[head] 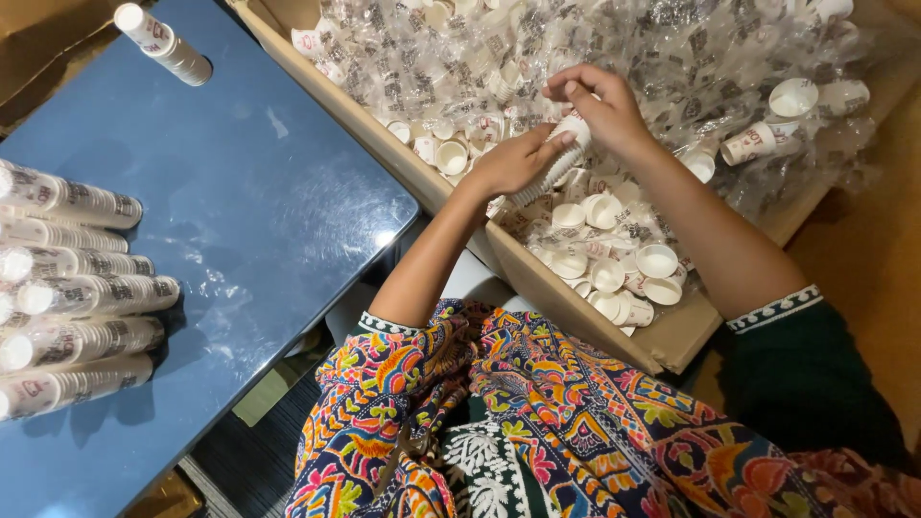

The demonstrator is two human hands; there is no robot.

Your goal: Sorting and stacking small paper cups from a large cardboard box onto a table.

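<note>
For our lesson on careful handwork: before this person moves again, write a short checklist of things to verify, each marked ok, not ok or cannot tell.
1. Left hand grips the stack of nested cups: ok.
2. Right hand touches the stack's top end: ok.
3. Cups in the stack sit straight: cannot tell, fingers hide part.
4. Loose cups in the cardboard box lie within reach: ok.
5. Blue table has bare room beside the wrapped stacks: ok.

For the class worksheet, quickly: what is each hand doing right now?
Left hand: closed around a stack of small paper cups.
Right hand: fingers pinching the stack's top cup.
</note>
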